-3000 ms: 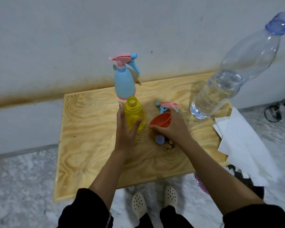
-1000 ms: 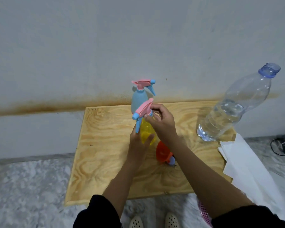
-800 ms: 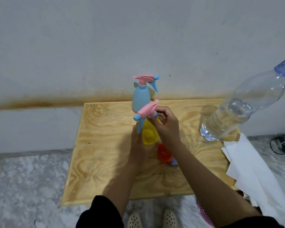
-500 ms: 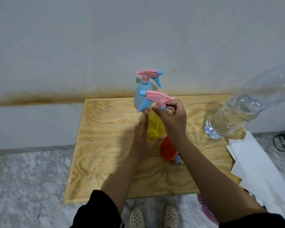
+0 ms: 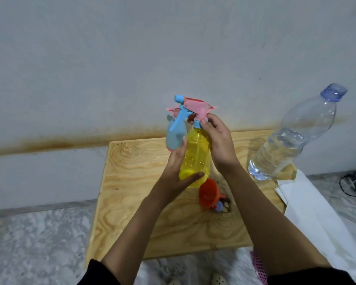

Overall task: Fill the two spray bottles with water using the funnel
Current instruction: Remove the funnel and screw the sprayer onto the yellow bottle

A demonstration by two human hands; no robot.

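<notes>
Plywood table (image 5: 132, 182), L hand (image 5: 173, 171) gripping yellow spray bottle (image 5: 196, 155) low, R hand (image 5: 220, 140) pinching its trigger cap (image 5: 195, 105)

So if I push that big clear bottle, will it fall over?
Maybe. The clear bottle is tall and narrow, so a push near its blue cap would probably tip it. Water fills only its lower part, so a low push might just slide it. It stands near the wooden table's right edge, so it could drop off.
</notes>
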